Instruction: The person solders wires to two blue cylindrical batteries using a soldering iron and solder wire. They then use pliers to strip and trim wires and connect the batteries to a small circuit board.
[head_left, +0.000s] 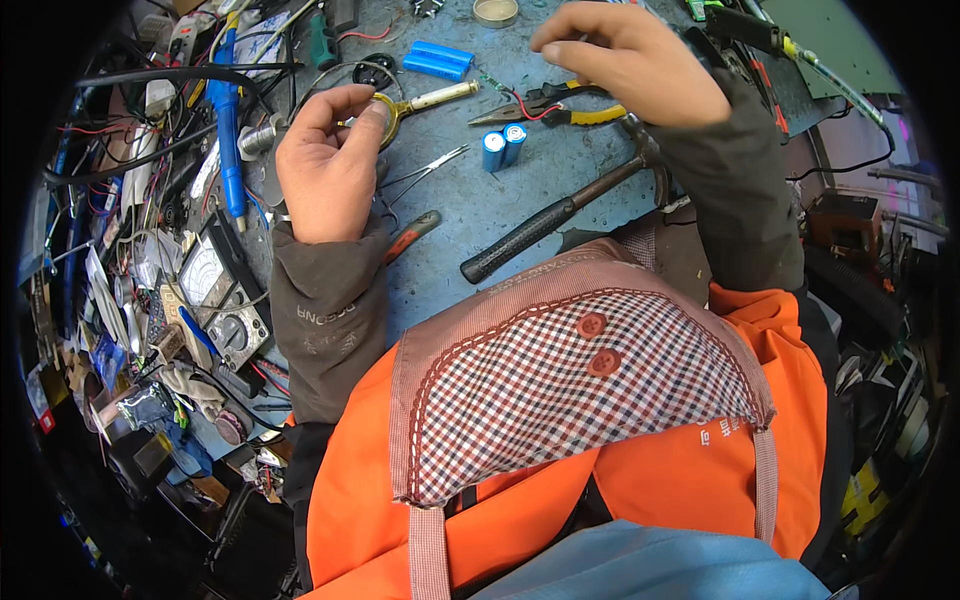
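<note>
My left hand (325,165) hovers over the blue bench top (560,170), thumb and forefinger pinched on the brass rim of a small magnifying glass (392,105) whose cream handle points right. My right hand (630,65) is raised at the far side with its fingertips pressed together; anything between them is too small to make out. Just below it lie yellow-handled pliers (560,108) and a red wire. Two blue cylindrical cells (502,145) stand between my hands, and two more (438,60) lie further back.
A black-handled hammer (550,220) lies diagonally near my chest. Tweezers (428,168) and a red-handled screwdriver (413,232) sit beside my left wrist. At the left are an analog multimeter (225,300), a blue tool (228,120) and tangled wires. A round tin (495,12) sits at the back.
</note>
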